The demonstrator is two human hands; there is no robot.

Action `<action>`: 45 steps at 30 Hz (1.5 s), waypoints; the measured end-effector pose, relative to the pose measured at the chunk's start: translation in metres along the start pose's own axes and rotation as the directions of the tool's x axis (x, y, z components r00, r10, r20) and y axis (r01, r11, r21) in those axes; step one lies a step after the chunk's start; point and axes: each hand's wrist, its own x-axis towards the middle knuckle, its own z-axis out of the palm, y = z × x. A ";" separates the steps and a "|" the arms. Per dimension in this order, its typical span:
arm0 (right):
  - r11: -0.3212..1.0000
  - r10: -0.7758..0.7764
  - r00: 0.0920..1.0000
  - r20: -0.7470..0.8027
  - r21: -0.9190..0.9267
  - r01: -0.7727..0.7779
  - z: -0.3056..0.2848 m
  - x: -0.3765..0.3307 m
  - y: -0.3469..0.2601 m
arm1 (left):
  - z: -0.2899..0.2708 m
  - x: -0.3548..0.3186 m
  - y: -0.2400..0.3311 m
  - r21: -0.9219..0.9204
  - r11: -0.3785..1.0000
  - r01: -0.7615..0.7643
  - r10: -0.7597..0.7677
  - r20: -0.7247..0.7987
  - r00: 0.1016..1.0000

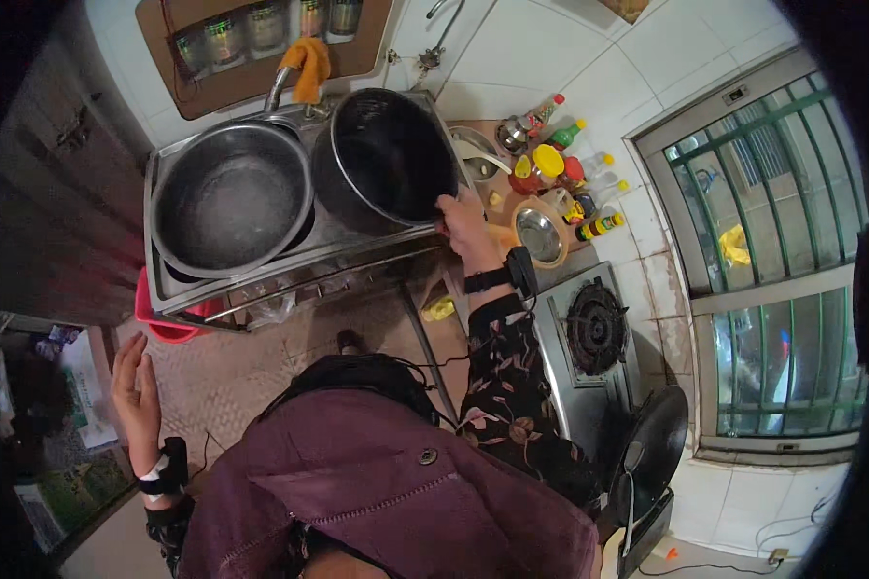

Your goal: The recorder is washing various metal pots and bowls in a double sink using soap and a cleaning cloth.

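My right hand is closed on the rim of a deep, dark metal pot, which sits tilted over the right side of the sink stand. The pot looks empty inside. Out to the left, my left hand hangs in the air with its fingers stretched, holding nothing. In the sink's left half rests a wide grey metal basin. Behind both vessels rises the faucet, with an orange cloth draped over it.
On the right-hand counter stand several sauce bottles and a small metal bowl. A gas burner and a black wok are nearer me. Beneath the sink stand sits a red tub. A barred window is at the right.
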 end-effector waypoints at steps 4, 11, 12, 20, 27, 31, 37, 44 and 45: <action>0.993 0.001 0.997 -0.080 -0.119 -0.010 -0.005 0.022 0.001 | 0.013 0.008 0.003 -0.032 0.999 0.011 -0.009 0.056 0.998; 0.941 0.073 0.989 -0.125 -0.320 -0.110 -0.004 0.110 0.073 | 0.046 0.029 -0.024 -0.092 0.987 0.133 -0.125 0.090 0.988; 0.922 0.118 0.986 -0.119 -0.355 -0.153 0.002 0.121 0.077 | 0.050 0.031 -0.030 -0.106 0.979 0.176 -0.164 0.106 0.981; 0.921 0.093 0.990 -0.102 -0.370 -0.124 0.002 0.166 0.130 | 0.091 0.047 -0.082 -0.226 0.920 0.320 -0.320 0.038 0.947; 0.872 0.198 0.973 -0.118 -0.432 -0.230 0.000 0.163 0.141 | 0.081 0.057 -0.082 -0.232 0.883 0.409 -0.408 0.053 0.911; -0.341 -0.086 0.815 0.574 -0.785 0.517 -0.051 0.189 0.153 | 0.099 0.085 -0.088 -0.217 0.903 0.371 -0.369 0.054 0.928; 0.266 -0.314 0.881 0.355 -0.858 0.440 0.080 0.160 0.065 | 0.116 0.095 -0.126 -0.238 0.877 0.417 -0.454 -0.129 0.882; 0.492 -0.267 0.693 0.670 -0.524 0.695 0.213 0.182 0.046 | 0.125 0.132 -0.102 -0.313 0.789 0.529 -0.566 -0.034 0.824; 0.498 -0.273 0.681 0.679 -0.506 0.704 0.222 0.188 0.053 | 0.128 0.133 -0.106 -0.306 0.781 0.545 -0.584 -0.048 0.810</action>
